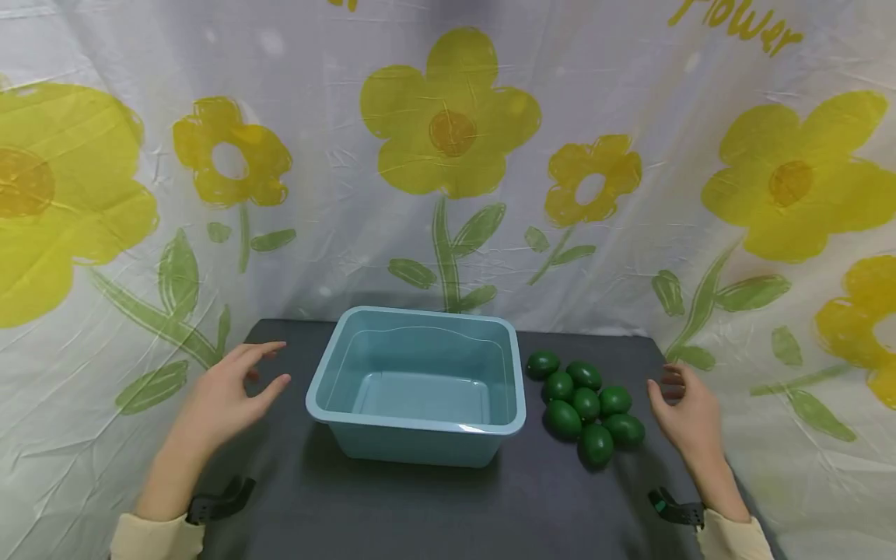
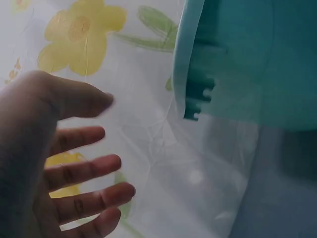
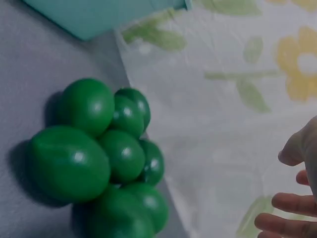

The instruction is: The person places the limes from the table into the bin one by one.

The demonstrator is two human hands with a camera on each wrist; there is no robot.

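A light blue rectangular plastic basin (image 1: 420, 449) stands in the middle of the dark table, with nothing inside it. To its right lie several shiny dark green oval fruits (image 1: 586, 404), bunched close together. My left hand (image 1: 222, 397) hovers left of the basin, apart from its rim, fingers spread and holding nothing. Just right of the fruits, my right hand (image 1: 689, 412) hangs in the air with its fingers loosely bent and nothing in them. In the right wrist view the fruits (image 3: 69, 163) show large, while the right hand (image 3: 292, 198) is partly cut off at the edge.
A white curtain (image 1: 315, 241) printed with yellow flowers surrounds the table at the back and sides. The dark table (image 1: 420, 513) extends in front of the basin. Each wrist wears a black strap with a camera mount (image 1: 220, 502).
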